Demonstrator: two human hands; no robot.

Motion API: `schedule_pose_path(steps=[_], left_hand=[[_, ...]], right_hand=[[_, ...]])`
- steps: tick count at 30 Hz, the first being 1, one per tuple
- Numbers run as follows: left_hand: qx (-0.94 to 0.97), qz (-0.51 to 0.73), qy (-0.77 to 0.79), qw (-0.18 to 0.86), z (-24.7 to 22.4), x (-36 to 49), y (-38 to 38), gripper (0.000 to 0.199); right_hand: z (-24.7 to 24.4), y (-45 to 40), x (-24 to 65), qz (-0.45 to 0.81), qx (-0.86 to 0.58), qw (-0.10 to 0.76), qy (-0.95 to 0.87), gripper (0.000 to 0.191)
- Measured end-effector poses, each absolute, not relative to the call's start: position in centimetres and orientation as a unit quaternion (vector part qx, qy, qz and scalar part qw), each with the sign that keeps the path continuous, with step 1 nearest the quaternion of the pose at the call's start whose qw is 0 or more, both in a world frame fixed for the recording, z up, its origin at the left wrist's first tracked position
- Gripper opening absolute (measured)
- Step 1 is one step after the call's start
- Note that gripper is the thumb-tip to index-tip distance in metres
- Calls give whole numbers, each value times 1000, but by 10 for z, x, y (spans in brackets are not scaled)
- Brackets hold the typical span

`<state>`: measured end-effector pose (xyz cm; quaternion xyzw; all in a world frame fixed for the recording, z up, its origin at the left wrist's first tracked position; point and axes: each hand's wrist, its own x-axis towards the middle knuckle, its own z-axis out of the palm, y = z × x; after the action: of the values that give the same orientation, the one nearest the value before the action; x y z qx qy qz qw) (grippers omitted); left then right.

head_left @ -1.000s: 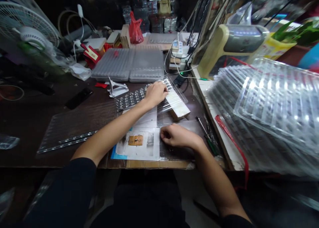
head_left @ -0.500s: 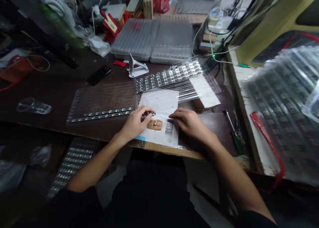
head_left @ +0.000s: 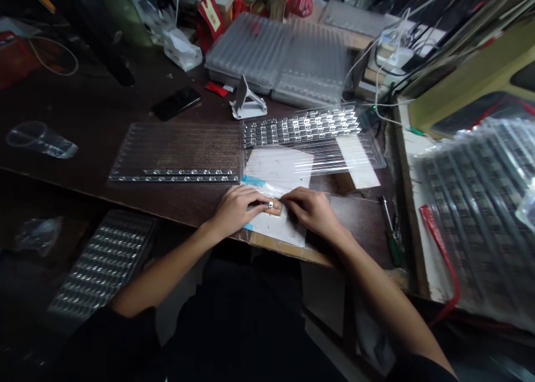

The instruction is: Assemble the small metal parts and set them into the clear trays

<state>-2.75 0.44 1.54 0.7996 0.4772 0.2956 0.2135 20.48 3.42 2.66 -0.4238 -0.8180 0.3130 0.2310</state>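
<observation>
Small metal part (head_left: 270, 205) is pinched in the left hand's (head_left: 236, 209) closed fingers, the right hand's (head_left: 311, 212) curled fingers just beside it; a slipping pinch could drop it onto the paper (head_left: 278, 231).

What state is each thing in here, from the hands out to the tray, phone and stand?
Left hand: fingers pinching a small metal part
Right hand: curled, fingertips beside the small metal part
Clear plastic tray: flat, loaded with metal strips
Black phone: lying flat
White stand: unfolded, upright
</observation>
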Motion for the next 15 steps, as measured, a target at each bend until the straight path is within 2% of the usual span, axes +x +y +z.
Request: schedule_pose_path(steps=[12,15], left_hand=[[815,295,463,185,13,-25,1,11],[804,316,468,184,13,-25,-1,9]], right_hand=[[12,25,190,229,-429,219,-846,20],[10,24,187,228,-412,240,-849,21]])
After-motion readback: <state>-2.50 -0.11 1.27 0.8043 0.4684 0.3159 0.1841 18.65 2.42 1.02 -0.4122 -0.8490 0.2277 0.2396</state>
